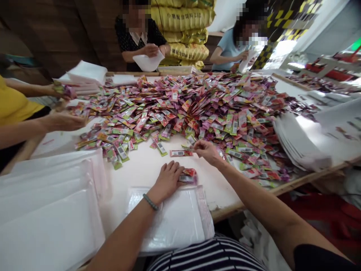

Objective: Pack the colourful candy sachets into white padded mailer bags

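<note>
My left hand [168,180], a beaded bracelet at its wrist, lies palm down over a few small printed packets [188,177]; their ends stick out on the thumb side. Its fingers are bent over them, with the undersides hidden. At the near edge of the pile, my right hand [208,151] pinches a small green-and-pink packet [190,139] between thumb and fingertips. Just left of those fingertips, a single red packet [181,153] lies flat on the white table. Below my left wrist rests a stack of clear plastic bags [172,218].
A big heap of packets [180,105] covers the table's middle. More plastic bags [53,214] lie at left, and white sheets [299,143] at right. Co-workers' hands [66,120] handle packets at left; two people [138,41] across the table hold white bags. Yellow sacks [183,19] stand behind.
</note>
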Available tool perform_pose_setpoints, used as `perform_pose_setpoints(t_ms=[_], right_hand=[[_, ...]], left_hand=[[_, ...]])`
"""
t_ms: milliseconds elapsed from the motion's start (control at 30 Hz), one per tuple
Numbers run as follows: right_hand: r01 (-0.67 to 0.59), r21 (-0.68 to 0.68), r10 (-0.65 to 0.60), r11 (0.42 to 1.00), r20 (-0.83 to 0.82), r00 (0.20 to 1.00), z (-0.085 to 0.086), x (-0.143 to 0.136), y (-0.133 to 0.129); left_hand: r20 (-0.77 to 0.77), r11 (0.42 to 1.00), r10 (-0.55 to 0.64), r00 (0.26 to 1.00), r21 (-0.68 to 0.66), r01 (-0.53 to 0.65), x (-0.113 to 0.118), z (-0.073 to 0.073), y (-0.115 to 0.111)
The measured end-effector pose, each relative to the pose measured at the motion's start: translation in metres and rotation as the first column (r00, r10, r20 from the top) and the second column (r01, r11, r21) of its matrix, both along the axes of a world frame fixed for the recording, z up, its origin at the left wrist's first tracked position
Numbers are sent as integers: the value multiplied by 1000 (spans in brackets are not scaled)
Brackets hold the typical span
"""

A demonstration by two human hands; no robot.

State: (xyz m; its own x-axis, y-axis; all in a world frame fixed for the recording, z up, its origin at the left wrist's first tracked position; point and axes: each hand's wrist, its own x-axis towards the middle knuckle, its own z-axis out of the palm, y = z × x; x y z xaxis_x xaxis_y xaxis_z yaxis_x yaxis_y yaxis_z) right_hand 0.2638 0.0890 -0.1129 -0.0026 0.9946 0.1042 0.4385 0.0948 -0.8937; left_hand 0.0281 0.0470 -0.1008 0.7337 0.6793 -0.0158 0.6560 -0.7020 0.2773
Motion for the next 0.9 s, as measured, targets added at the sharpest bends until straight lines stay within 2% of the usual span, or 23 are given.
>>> perform_pose_setpoints(t_ms=[33, 100, 233, 333, 433, 500, 567, 667, 767, 800, 833, 900], right_hand=[[24, -36, -27, 999, -81, 996, -4, 7, -5], [68, -75, -77, 995, -134, 988, -12, 17, -11], [179, 5, -177, 984, -115, 977, -18, 21, -6], [120, 35, -116, 992, -103, 988, -10, 15, 9], [-5, 69, -4, 998, 133, 991, 0, 2, 24], [-129, 56, 99, 990, 381, 919, 5, -8, 26], [-256, 17, 204, 967, 555, 806, 7, -18, 20], [-445, -31, 363, 895, 629, 687, 13, -26, 1], [-573, -206, 567, 794, 593, 573, 29, -30, -4], [-560, -244, 577, 792, 598, 556, 35, -33, 1], [-521, -239, 540, 819, 629, 560, 42, -38, 11], [-437, -100, 361, 894, 739, 569, 51, -51, 37]], left_hand=[[1, 1000, 4, 1000, -1, -4, 1, 0, 0], [-4, 1000, 16, 1000, -5, -16, 2, 0, 1], [-16, 1000, 18, 1000, -19, -19, 2, 2, 1], [-14, 999, 19, 1000, -31, -19, 1, 4, 0], [2, 1000, 17, 1000, -26, -17, 0, 3, -1], [3, 999, 35, 999, -6, -35, -1, 1, -2], [11, 997, 76, 997, 33, -77, -1, -1, -2], [45, 989, 108, 993, 101, -112, -1, -3, -3], [20, 996, 75, 997, 52, -76, 0, -6, -3], [6, 998, 66, 998, 21, -66, 1, -7, -4], [-2, 998, 58, 998, -3, -58, 0, -7, -4], [1, 999, 49, 999, -14, -49, 0, -9, -5]])
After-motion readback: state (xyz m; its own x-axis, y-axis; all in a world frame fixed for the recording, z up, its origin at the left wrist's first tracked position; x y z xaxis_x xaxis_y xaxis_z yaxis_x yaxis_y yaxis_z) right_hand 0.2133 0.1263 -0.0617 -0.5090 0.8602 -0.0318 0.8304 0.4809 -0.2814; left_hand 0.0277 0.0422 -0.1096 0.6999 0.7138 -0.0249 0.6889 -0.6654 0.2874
